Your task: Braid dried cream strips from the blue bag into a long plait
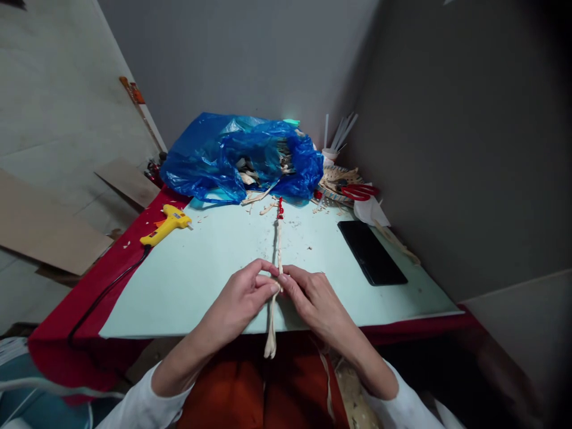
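Observation:
A pale braided fibre strand (279, 244) runs toward me from a red clip or tie (280, 208) on the tabletop. My left hand (248, 292) pinches it from the left, thumb and index finger close together. From the right, my right hand (308, 292) presses the same strand between thumb and fingers, and the two hands nearly touch. Below them the loose fibre tail (270, 333) hangs past the table's front edge. The fingertips partly hide where the braid meets the tail.
A yellow glue gun (166, 226) lies at left, its black cord trailing forward. At the back sits a blue plastic bag (201, 158) with fibre inside. Red-handled scissors (360, 192) rest on a basket (333, 185). A black phone or tablet (372, 253) lies at right on the pale board (214, 262).

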Demonstrator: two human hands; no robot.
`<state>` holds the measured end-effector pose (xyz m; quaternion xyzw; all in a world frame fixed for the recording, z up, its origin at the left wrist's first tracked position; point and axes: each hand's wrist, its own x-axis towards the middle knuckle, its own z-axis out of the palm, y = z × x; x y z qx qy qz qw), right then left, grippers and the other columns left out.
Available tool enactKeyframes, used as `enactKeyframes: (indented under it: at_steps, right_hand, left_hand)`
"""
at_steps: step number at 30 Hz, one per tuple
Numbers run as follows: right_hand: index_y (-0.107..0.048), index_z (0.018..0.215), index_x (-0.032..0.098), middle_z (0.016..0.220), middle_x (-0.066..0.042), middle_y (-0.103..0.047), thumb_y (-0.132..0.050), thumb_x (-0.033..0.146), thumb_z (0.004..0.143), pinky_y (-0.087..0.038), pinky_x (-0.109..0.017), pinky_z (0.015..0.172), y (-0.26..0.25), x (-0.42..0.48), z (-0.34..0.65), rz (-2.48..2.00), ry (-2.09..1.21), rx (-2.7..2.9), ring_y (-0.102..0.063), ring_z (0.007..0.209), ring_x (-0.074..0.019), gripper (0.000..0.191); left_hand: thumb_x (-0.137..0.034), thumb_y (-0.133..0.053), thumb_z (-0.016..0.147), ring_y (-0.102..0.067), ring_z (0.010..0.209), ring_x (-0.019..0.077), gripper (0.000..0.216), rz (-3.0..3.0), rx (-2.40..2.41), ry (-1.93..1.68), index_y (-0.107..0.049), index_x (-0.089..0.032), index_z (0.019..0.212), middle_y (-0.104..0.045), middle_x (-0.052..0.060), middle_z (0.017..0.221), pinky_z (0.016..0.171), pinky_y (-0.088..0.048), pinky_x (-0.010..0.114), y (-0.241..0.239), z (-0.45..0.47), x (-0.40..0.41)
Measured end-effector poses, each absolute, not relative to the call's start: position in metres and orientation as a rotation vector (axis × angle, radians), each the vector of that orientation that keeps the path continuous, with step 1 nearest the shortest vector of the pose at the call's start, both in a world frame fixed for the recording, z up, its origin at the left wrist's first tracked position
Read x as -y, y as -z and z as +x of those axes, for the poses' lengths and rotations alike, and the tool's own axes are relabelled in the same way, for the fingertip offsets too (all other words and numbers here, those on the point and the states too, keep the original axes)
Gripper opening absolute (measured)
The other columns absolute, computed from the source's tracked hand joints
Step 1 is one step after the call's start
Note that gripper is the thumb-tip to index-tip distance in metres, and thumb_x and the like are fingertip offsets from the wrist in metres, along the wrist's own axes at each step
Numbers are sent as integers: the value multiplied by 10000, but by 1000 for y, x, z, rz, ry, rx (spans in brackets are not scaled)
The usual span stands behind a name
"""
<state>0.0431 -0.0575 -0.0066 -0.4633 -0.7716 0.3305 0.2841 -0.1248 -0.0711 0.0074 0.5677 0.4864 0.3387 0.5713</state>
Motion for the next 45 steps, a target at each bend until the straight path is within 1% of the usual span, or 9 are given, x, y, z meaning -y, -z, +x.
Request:
enactKeyframes:
  at_steps: [4,7,17,22,26,30,34,39,45]
  right_hand:
    - [-444,640,189,561,53,-399,-386,350,987,-263,-236,541,8,56,46,-1203,-976,1963,-367,533,-93,388]
    - [-508,631,177,567,43,-498,-396,350,987,-296,-226,559,9,56,47,-1171,-1048,1903,-419,541,-89,411]
    - [-650,855,148,689,-1,-592,-471,419,945,-378,-227,571,8,49,53,-922,-1625,1579,-479,563,-96,338]
    - [-623,748,155,627,31,-480,-499,400,934,-299,-216,535,7,49,57,-962,-1535,1625,-392,568,-85,332]
    - [-628,749,153,623,26,-486,-417,403,975,-301,-219,543,8,50,57,-921,-1495,1710,-381,562,-88,398]
    - [-635,910,161,669,14,-552,-392,381,986,-360,-227,603,9,50,59,-901,-1452,1782,-445,601,-106,337]
    - [-644,1015,178,766,1,-597,-412,358,978,-385,-235,634,7,52,62,-945,-1373,1846,-481,659,-122,295]
    - [-616,1023,196,881,-23,-640,-404,319,982,-417,-272,787,6,59,57,-1030,-1250,1846,-571,829,-158,248]
    - [-403,1067,219,669,60,-561,-420,336,976,-390,-233,612,12,72,50,-1126,-1263,1675,-508,603,-115,149]
  left_hand:
    - [-289,-488,901,-477,587,95,121,1592,-1289,-767,-544,-182,887,-673,-5,707,568,-347,213,-15,-128,72]
    - [-291,-486,902,-516,577,103,164,1677,-1390,-754,-563,-184,805,-654,-18,642,563,-366,216,-22,-128,73]
    - [-83,-367,904,-573,592,144,258,2403,-1303,-978,-609,-117,821,-637,63,708,578,-421,272,8,-91,102]
    - [-222,-501,915,-558,662,145,210,2163,-1425,-1069,-630,-168,758,-617,23,686,654,-422,276,-5,-100,89]
    - [-297,-544,890,-580,814,158,181,1648,-1377,-1022,-568,-173,1021,-616,42,872,768,-450,289,-9,-109,66]
    - [-376,-437,944,-412,524,78,230,1301,-933,-779,-514,-162,981,-417,-54,599,526,-358,202,3,-108,56]
    - [-403,-490,923,-242,498,44,239,1154,-861,-756,-503,-164,936,-286,-76,625,441,-187,169,9,-107,56]
    - [-407,-492,918,-214,483,45,260,1153,-952,-725,-540,-173,1023,-305,-79,603,426,-152,165,6,-107,57]
    - [-354,-574,854,-241,435,28,218,1184,-1100,-767,-573,-140,810,-489,-41,582,413,-139,186,6,-108,57]
